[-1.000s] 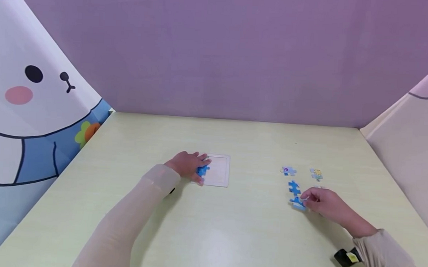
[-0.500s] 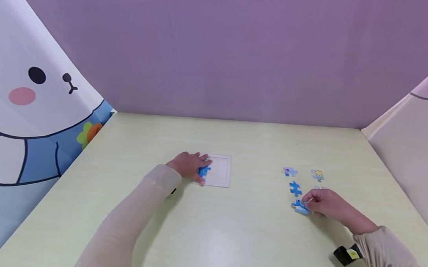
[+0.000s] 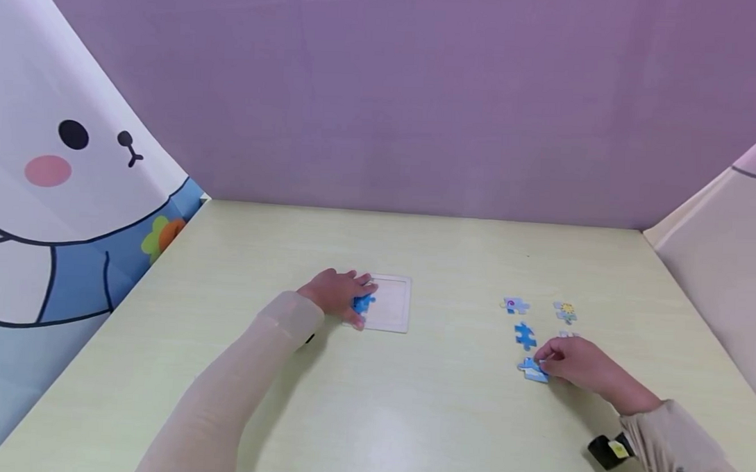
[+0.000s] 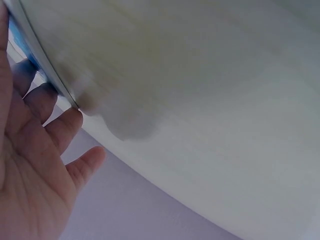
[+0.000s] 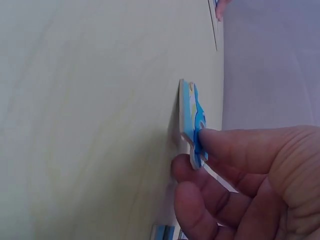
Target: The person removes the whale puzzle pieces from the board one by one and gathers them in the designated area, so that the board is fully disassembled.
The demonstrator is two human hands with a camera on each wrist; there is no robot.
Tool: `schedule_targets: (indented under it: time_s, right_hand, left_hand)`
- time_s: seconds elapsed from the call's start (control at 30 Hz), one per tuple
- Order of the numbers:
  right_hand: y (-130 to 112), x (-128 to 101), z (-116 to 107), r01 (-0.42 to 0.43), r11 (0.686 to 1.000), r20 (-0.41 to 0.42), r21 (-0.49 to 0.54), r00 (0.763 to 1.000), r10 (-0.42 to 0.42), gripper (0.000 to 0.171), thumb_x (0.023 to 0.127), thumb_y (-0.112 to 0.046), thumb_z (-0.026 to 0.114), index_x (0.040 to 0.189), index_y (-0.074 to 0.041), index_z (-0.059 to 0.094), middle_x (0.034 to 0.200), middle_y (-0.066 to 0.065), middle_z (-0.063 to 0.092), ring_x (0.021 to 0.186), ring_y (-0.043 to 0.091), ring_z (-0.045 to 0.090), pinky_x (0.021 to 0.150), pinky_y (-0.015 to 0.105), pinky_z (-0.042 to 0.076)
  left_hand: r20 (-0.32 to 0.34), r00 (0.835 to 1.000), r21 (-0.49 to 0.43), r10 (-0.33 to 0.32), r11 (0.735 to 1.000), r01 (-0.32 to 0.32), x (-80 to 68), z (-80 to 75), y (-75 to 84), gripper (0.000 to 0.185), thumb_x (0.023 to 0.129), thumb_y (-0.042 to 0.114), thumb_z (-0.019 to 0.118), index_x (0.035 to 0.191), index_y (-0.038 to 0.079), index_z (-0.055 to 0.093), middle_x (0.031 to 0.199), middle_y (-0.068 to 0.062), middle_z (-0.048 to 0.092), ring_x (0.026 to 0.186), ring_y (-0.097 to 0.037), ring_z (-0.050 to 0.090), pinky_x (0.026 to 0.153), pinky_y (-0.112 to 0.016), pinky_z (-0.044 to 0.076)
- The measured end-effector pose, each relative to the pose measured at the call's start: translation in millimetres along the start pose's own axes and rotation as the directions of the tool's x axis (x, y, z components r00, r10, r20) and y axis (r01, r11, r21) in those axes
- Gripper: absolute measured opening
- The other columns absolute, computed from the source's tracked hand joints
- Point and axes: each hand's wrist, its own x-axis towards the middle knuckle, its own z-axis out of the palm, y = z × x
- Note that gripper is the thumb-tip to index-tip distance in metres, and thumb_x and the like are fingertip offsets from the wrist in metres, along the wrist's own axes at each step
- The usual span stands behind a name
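Observation:
In the head view, my left hand (image 3: 332, 292) rests on the left side of a pale square puzzle tray (image 3: 391, 306), its fingers spread. Between thumb and fingers a blue puzzle piece (image 3: 363, 304) shows inside the tray, partly covered. The left wrist view shows fingertips touching the tray's edge (image 4: 42, 57). Off to the right, my right hand (image 3: 575, 364) pinches a blue-and-white puzzle piece (image 3: 532, 370) between thumb and fingers. Seen from the right wrist, that piece (image 5: 188, 112) is tilted on edge, with the thumb on its printed face.
Beyond the held piece lies a blue puzzle piece (image 3: 525, 336), with a purple-and-blue one (image 3: 516, 305) farther back. A piece with a yellow sun (image 3: 566, 312) lies to their right. Another piece (image 3: 568, 333) is mostly hidden behind my right hand. A purple wall (image 3: 420, 105) closes the table's back.
My right hand has drawn the pinched piece slightly nearer, so a gap now separates it from the blue piece behind. The left hand stays on the tray. The head view has shifted slightly.

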Motion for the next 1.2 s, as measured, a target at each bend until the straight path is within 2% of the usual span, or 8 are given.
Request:
schedule_targets:
  time_s: [0.2,0.53,0.77,1.07,1.2]
  right_hand:
    - [-1.0,5.7,-0.8,0.050,0.995,-0.003,-0.084,0.999,-0.050,0.008,0.085,-0.003,0.062,0.089,-0.001,0.069,0.080,-0.001,0.062,0.068,0.014,0.049,0.058,0.028,0.042]
    - [-3.7,6.1,-4.7,0.000,0.990,0.004,-0.140,1.000,0.000,0.009,0.087,-0.006,0.063,0.093,0.000,0.066,0.086,0.004,0.064,0.074,0.017,0.055,0.063,0.034,0.046]
    - [-7.1,9.0,-7.6,0.009,0.985,0.025,-0.173,1.000,-0.004,0.014,0.087,-0.010,0.065,0.097,0.000,0.065,0.091,0.008,0.067,0.078,0.020,0.060,0.066,0.038,0.049]
    - [-14.7,7.0,-11.9,-0.024,0.988,0.023,-0.153,0.999,0.028,0.022,0.088,-0.015,0.063,0.103,0.001,0.065,0.087,0.002,0.063,0.075,0.017,0.055,0.064,0.036,0.046]
    - [-19.5,9.6,-9.4,0.003,0.993,0.022,-0.119,1.000,-0.001,0.021,0.089,-0.014,0.063,0.104,0.001,0.065,0.085,0.002,0.062,0.070,0.016,0.053,0.062,0.034,0.045]
  left_hand:
    - [-0.007,1.000,-0.009,0.008,1.000,-0.008,0.2,0.1,-0.8,0.084,0.084,0.061,0.061,0.151,0.019,0.032,0.156,-0.005,0.028,0.141,-0.029,0.029,0.103,-0.051,0.036]
    - [-0.001,1.000,0.014,0.013,1.000,-0.013,4.6,1.3,-0.5,0.085,0.084,0.063,0.059,0.152,0.020,0.030,0.157,-0.004,0.026,0.141,-0.028,0.029,0.103,-0.050,0.036]
    - [0.030,1.000,-0.001,-0.003,1.000,0.003,3.1,0.2,-1.4,0.085,0.084,0.062,0.060,0.152,0.021,0.029,0.157,-0.004,0.024,0.141,-0.028,0.027,0.105,-0.051,0.033]
    - [0.028,0.999,0.012,0.022,1.000,-0.023,-0.7,-1.7,1.0,0.085,0.085,0.062,0.059,0.152,0.018,0.030,0.157,-0.007,0.026,0.139,-0.032,0.032,0.105,-0.051,0.034]
    - [0.018,0.999,0.005,0.038,0.999,-0.038,-3.0,0.5,-0.8,0.083,0.086,0.063,0.056,0.152,0.019,0.029,0.157,-0.005,0.026,0.139,-0.031,0.031,0.103,-0.050,0.036]
